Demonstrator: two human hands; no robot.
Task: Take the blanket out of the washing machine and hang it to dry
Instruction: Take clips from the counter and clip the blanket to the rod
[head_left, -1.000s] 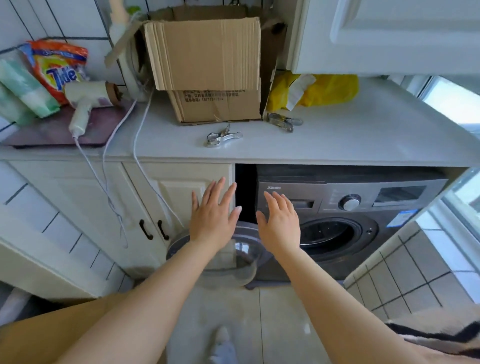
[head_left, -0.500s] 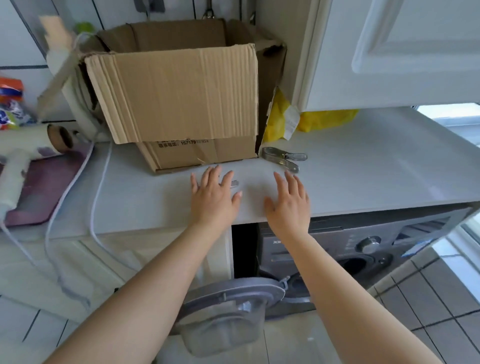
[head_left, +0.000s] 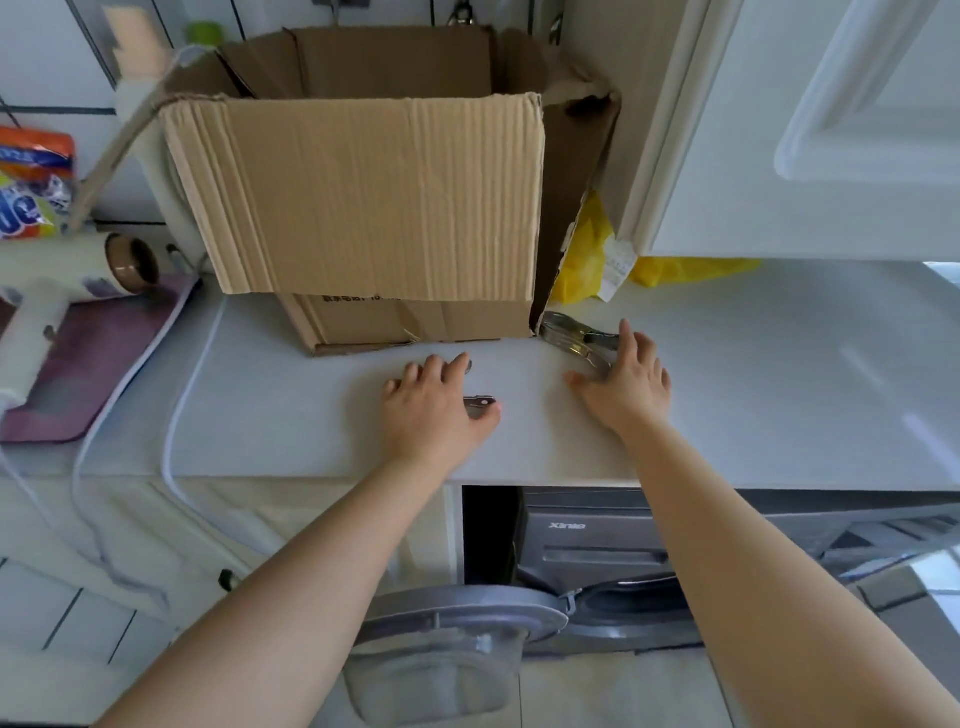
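Observation:
The grey washing machine stands under the white counter, its round door swung open to the left. No blanket shows in view. Both of my hands lie on the counter top. My left hand has its fingers curled over a metal clip, which peeks out between forefinger and thumb. My right hand lies flatter, its fingertips touching a second metal clip beside the box corner.
An open cardboard box stands just behind my hands. A yellow bag sits to its right under a white wall cabinet. At the left are a hair dryer with trailing cord, a purple mat and a detergent bag.
My view has risen from the washer front to the counter top. Both hands moved up from in front of the machine onto the counter and now rest on the two metal clips.

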